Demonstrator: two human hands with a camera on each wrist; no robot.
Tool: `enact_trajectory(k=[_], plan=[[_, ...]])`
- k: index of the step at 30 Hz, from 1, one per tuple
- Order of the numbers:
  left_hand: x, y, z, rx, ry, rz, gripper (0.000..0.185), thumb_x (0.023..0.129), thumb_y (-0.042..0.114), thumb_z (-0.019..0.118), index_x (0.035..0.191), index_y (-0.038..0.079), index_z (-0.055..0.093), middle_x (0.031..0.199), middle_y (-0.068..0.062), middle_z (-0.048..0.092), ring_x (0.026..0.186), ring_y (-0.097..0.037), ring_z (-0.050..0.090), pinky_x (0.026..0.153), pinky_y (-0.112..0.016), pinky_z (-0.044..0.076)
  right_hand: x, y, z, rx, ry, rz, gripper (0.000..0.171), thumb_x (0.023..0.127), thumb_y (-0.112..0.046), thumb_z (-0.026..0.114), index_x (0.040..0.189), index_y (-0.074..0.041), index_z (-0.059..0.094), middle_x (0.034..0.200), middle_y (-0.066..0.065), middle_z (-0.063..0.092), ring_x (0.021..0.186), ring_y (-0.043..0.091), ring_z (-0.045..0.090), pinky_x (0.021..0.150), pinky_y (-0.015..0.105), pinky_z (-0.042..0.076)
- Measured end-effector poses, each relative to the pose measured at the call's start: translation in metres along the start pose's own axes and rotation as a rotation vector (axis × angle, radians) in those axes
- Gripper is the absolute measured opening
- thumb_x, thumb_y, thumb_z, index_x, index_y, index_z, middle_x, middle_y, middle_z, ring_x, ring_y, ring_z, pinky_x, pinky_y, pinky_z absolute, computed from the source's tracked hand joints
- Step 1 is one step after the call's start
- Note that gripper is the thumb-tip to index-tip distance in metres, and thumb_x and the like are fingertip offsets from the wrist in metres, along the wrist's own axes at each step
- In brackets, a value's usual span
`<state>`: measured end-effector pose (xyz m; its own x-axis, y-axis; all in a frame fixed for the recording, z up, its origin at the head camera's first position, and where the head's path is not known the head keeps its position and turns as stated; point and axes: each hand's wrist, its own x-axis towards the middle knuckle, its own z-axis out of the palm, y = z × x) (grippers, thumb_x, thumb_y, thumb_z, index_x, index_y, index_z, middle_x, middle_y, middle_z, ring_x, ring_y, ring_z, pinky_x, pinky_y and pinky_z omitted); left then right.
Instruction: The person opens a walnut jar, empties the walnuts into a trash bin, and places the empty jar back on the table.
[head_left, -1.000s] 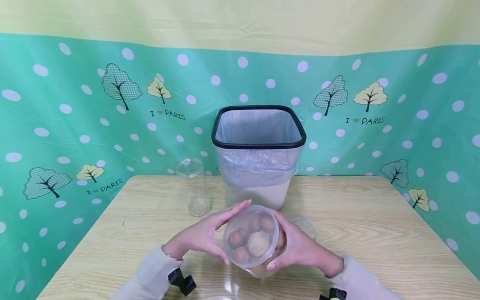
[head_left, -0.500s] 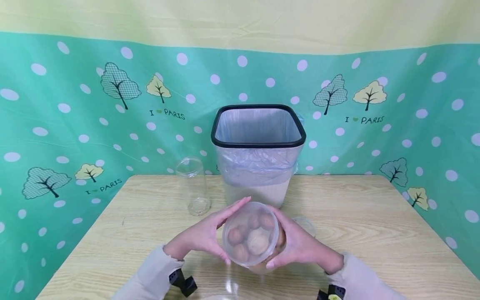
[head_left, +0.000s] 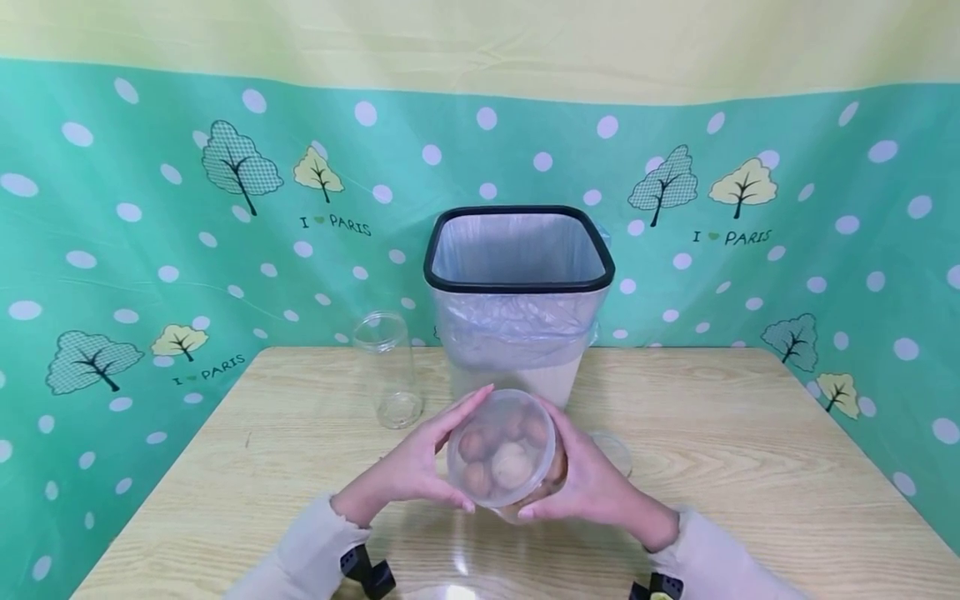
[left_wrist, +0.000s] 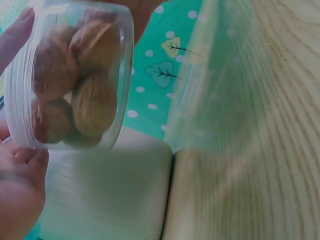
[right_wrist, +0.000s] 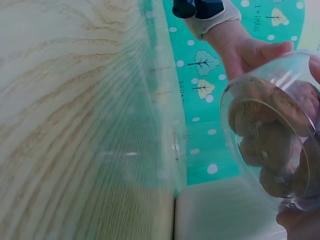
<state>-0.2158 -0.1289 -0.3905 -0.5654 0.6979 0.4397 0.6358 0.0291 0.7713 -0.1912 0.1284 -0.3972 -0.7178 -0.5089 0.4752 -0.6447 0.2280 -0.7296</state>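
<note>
A wooden table (head_left: 712, 467) is set before a teal dotted backdrop. A clear jar of walnuts (head_left: 501, 450) is held above it, in front of the lined bin (head_left: 517, 308), with the left hand (head_left: 408, 467) and right hand (head_left: 592, 483) curled round its sides. The lifting step seems in hand; a steady two-handed hold is called for next.

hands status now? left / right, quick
Left hand: holding the clear jar of walnuts, fingers around its left side.
Right hand: holding the same jar, gripping its right side.
</note>
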Motion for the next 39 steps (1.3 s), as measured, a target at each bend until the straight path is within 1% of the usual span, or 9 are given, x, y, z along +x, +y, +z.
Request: enact_trajectory(k=[3, 9, 14, 17, 20, 22, 27, 30, 39], plan=[[0.000, -0.001, 0.003, -0.004, 0.039, -0.017, 0.119, 0.057, 0.003, 0.088, 0.152, 0.011, 0.016, 0.157, -0.008, 0.018, 0.142, -0.023, 0.020, 0.112, -0.026, 0.021, 0.001, -0.001, 0.001, -0.019, 0.036, 0.023, 0.116, 0.055, -0.031, 0.091, 0.148, -0.019, 0.023, 0.139, 0.006, 0.044, 0.121, 0.024, 0.047, 0.102, 0.040, 0.039], [0.001, 0.003, 0.011, -0.029, 0.141, -0.106, 0.117, 0.059, 0.005, 0.088, 0.152, 0.017, 0.017, 0.157, -0.001, 0.018, 0.142, -0.022, 0.019, 0.111, -0.025, 0.022, 0.002, -0.002, 0.004, -0.065, 0.114, 0.065, 0.118, 0.052, -0.033, 0.092, 0.148, -0.021, 0.024, 0.139, 0.005, 0.044, 0.121, 0.023, 0.047, 0.099, 0.046, 0.040], [0.004, 0.007, 0.020, -0.003, 0.217, -0.170, 0.114, 0.063, 0.010, 0.087, 0.152, 0.016, 0.016, 0.157, -0.006, 0.015, 0.142, -0.027, 0.017, 0.111, -0.039, 0.023, 0.005, -0.001, 0.006, -0.094, 0.176, 0.084, 0.116, 0.051, -0.034, 0.093, 0.146, -0.024, 0.027, 0.138, 0.002, 0.046, 0.121, 0.020, 0.047, 0.097, 0.048, 0.042], [0.005, 0.007, 0.023, 0.025, 0.228, -0.186, 0.113, 0.065, 0.012, 0.086, 0.152, 0.016, 0.015, 0.157, -0.007, 0.014, 0.142, -0.028, 0.015, 0.110, -0.050, 0.022, 0.005, 0.000, 0.006, -0.100, 0.194, 0.087, 0.116, 0.051, -0.031, 0.093, 0.146, -0.024, 0.027, 0.138, 0.002, 0.045, 0.121, 0.021, 0.047, 0.098, 0.049, 0.041], [0.003, 0.006, 0.021, 0.044, 0.208, -0.180, 0.113, 0.066, 0.017, 0.086, 0.153, 0.016, 0.014, 0.158, -0.006, 0.014, 0.142, -0.030, 0.015, 0.109, -0.055, 0.022, 0.004, 0.002, 0.006, -0.106, 0.191, 0.087, 0.116, 0.051, -0.032, 0.093, 0.146, -0.024, 0.027, 0.139, 0.001, 0.045, 0.122, 0.020, 0.047, 0.098, 0.048, 0.040], [0.001, 0.005, 0.018, 0.030, 0.192, -0.160, 0.115, 0.066, 0.025, 0.086, 0.153, 0.013, 0.011, 0.158, -0.007, 0.012, 0.142, -0.031, 0.014, 0.110, -0.053, 0.020, 0.003, 0.002, 0.005, -0.099, 0.182, 0.090, 0.116, 0.052, -0.033, 0.093, 0.146, -0.024, 0.026, 0.138, 0.001, 0.045, 0.122, 0.021, 0.047, 0.098, 0.046, 0.041], [0.000, -0.001, 0.010, -0.064, 0.155, -0.073, 0.120, 0.068, 0.049, 0.078, 0.151, 0.004, 0.005, 0.157, -0.013, 0.008, 0.143, -0.027, 0.011, 0.113, -0.028, 0.017, 0.001, 0.003, 0.003, -0.074, 0.162, 0.086, 0.115, 0.052, -0.031, 0.093, 0.146, -0.021, 0.028, 0.136, 0.005, 0.047, 0.119, 0.024, 0.048, 0.098, 0.044, 0.040], [0.002, -0.006, 0.005, -0.105, 0.112, -0.015, 0.120, 0.068, 0.054, 0.075, 0.151, 0.003, 0.004, 0.157, -0.014, 0.008, 0.143, -0.021, 0.011, 0.112, -0.020, 0.016, -0.002, 0.003, 0.001, -0.040, 0.131, 0.081, 0.114, 0.051, -0.028, 0.093, 0.146, -0.020, 0.029, 0.136, 0.006, 0.048, 0.119, 0.025, 0.048, 0.099, 0.042, 0.040], [0.001, -0.009, -0.005, -0.131, -0.075, 0.047, 0.121, 0.066, 0.058, 0.074, 0.152, 0.007, 0.005, 0.158, -0.012, 0.008, 0.144, -0.022, 0.013, 0.114, -0.026, 0.018, -0.005, 0.005, -0.008, 0.126, -0.052, 0.013, 0.111, 0.055, -0.019, 0.090, 0.147, -0.015, 0.027, 0.140, 0.011, 0.043, 0.124, 0.021, 0.044, 0.104, 0.028, 0.033]])
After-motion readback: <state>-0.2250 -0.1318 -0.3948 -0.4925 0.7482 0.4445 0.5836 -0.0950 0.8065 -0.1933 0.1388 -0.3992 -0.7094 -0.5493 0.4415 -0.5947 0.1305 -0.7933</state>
